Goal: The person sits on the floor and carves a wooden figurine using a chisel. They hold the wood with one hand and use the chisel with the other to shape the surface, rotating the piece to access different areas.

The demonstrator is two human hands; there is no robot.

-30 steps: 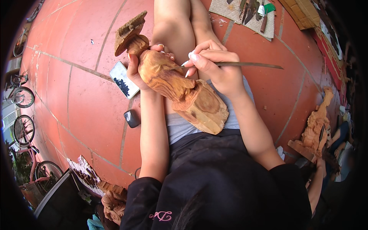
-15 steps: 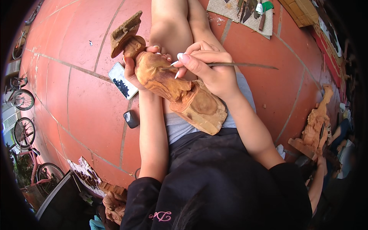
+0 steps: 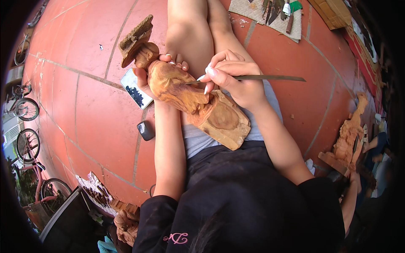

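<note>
The carving [image 3: 192,99] lies across your lap, its flat-topped head end pointing away from you and its broad cut base resting against your shorts. Your left hand [image 3: 158,74] cups it from beneath near the neck, fingers wrapped over the far side and clamped on the wood. Your right hand [image 3: 234,78] sits on the near side of the carving, fingers pinched together on the chisel [image 3: 261,78]. The blade tip touches the carving just left of your right fingertips; the shaft runs out to the right, past your knuckles, roughly level.

Just beyond your left hand, your bare knees [image 3: 190,38] rest on the red tiled floor [image 3: 93,118]. A phone [image 3: 136,89] lies on the tiles directly left of your left wrist, partly hidden under the carving. A small dark object [image 3: 146,130] lies beside your left forearm, nearer to you; you cannot tell what it is.

Well beyond your right hand, a cloth [image 3: 270,14] holds several tools. Far right of your right forearm stands a second carving [image 3: 348,139]. Bicycles [image 3: 25,126] stand well left of your left arm
</note>
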